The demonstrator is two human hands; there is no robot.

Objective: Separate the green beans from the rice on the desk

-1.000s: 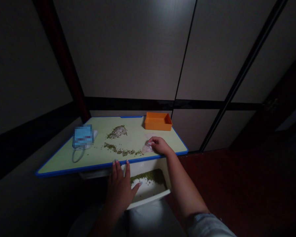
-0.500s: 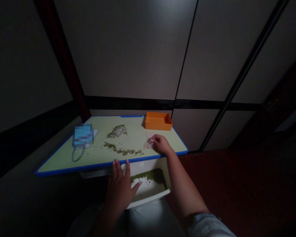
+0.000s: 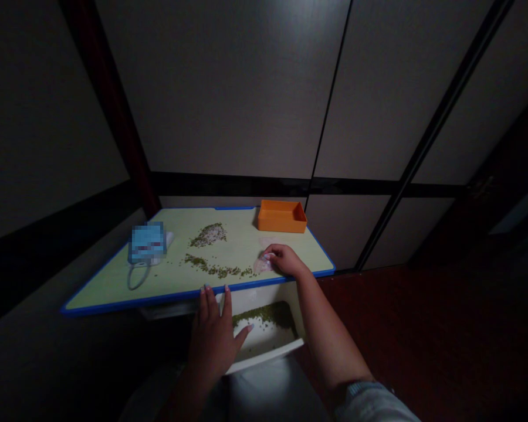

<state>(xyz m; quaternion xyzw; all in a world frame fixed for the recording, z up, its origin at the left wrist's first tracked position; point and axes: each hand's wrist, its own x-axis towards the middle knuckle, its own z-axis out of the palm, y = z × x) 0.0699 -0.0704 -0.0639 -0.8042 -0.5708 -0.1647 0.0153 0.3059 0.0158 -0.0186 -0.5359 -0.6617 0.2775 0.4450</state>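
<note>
My left hand [image 3: 214, 337] lies with its fingers spread across the left side of a white drawer [image 3: 264, 356], its fingertips at the table's blue edge. Small green beans [image 3: 268, 313] are heaped along the drawer's far side. Over the right part of the table, my right hand [image 3: 281, 258] has thumb and fingers pinched together. What they hold, if anything, is too small to make out. Beneath those fingertips shows a pale pinkish, see-through patch [image 3: 262, 266]. To its left runs a strip of green beans [image 3: 220, 271], and behind that sits a mixed pile of green and whitish grains [image 3: 209, 234].
An orange open box [image 3: 282, 218] stands at the table's back right corner. At the left is a blurred-out blue device [image 3: 147, 243] with a looped grey cord [image 3: 136, 278]. The pale green table [image 3: 110, 287] has a blue rim. Wardrobe panels [image 3: 229, 105] rise behind it.
My right hand has shifted slightly left and toward me, over the pinkish patch, fingers still pinched. My left hand has stayed on the drawer.
</note>
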